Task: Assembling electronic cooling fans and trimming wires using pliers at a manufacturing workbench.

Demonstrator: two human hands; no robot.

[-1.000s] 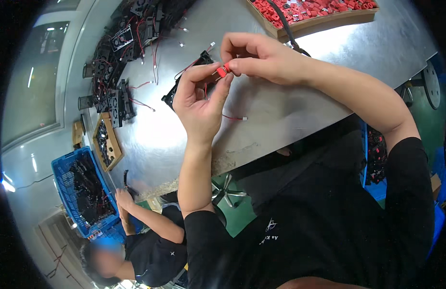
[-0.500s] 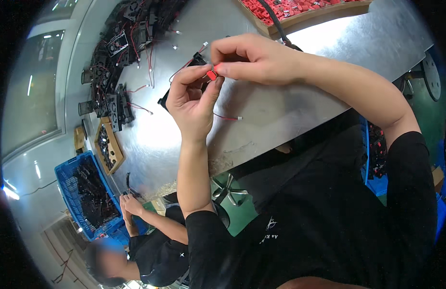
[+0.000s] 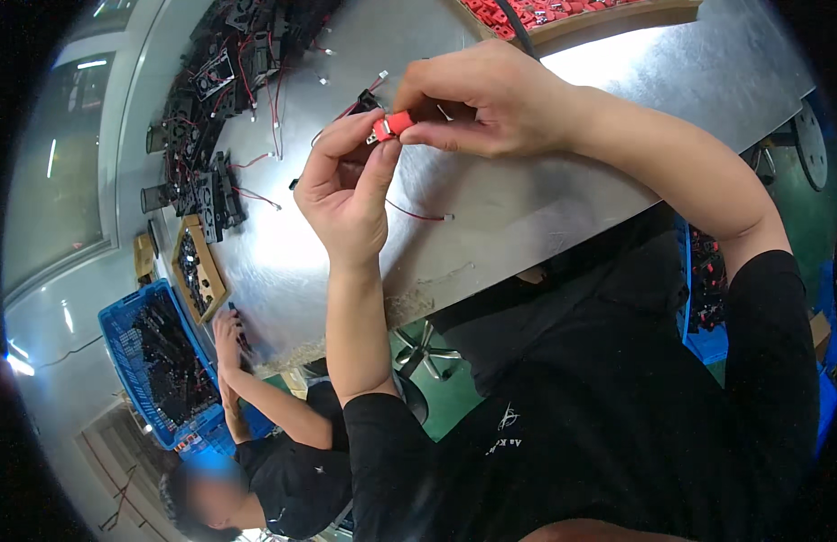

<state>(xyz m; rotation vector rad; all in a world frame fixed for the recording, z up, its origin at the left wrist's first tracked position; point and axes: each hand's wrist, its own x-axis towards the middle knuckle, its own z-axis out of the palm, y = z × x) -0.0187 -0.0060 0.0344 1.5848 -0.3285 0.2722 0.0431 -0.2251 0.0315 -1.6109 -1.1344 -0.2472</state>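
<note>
A small red part with metal tabs (image 3: 396, 125) is held between my two hands above the table. My left hand (image 3: 346, 194) pinches its left end by thumb and fingertips, close to the bare metal tabs. On the other end, the thumb and curled index finger of my right hand (image 3: 495, 104) close on the red body. Behind my left hand, on the metal table (image 3: 518, 190), lies a black housing (image 3: 366, 99), mostly hidden by that hand. A red and black wire with a white plug (image 3: 448, 217) sticks out beside my left wrist.
Black fan housings with wires (image 3: 215, 194) crowd the table's left side. A cardboard tray of red parts (image 3: 608, 32) sits at the far edge. At left stand a small box (image 3: 218, 287) and a blue crate of black parts (image 3: 108, 327). A co-worker's hand (image 3: 227, 341) is near them.
The red part has turned, and its metal tabs now show at the left end. My left hand has shifted slightly left. The co-worker's hands have moved up along the table edge.
</note>
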